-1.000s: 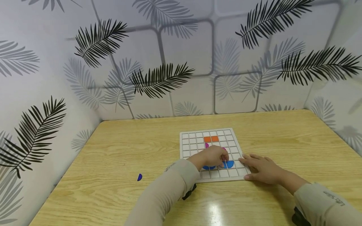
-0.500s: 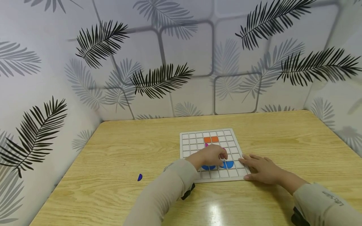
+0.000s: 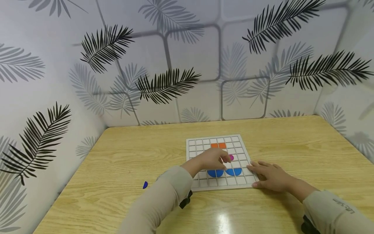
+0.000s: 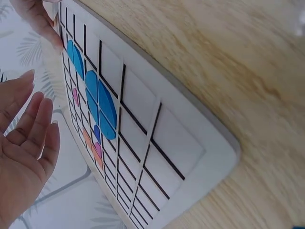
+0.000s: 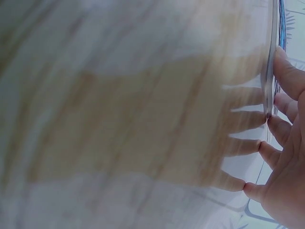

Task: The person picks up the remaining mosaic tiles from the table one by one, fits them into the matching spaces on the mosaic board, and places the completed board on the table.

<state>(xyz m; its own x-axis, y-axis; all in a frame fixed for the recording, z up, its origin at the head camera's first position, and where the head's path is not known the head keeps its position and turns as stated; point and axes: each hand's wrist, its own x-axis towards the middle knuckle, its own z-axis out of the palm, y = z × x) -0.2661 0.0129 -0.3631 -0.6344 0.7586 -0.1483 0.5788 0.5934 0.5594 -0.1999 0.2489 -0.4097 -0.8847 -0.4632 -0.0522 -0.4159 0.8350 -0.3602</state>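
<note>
A white grid board lies on the table with flat coloured pieces in its cells. My left hand hovers over the middle of the board, fingers loosely bent and holding nothing. Under and beside it are blue curved pieces, a magenta piece and two orange squares. In the left wrist view a dark blue piece sits next to another magenta one; the hand hides both in the head view. My right hand rests at the board's right edge, fingers spread, some touching it.
A loose dark blue half-round piece lies on the wooden table, left of the board. Behind the table stands a wall with a leaf pattern.
My left hand has drawn back to the left over the board, uncovering more of the blue pieces and a magenta piece. The right hand stays at the board's edge.
</note>
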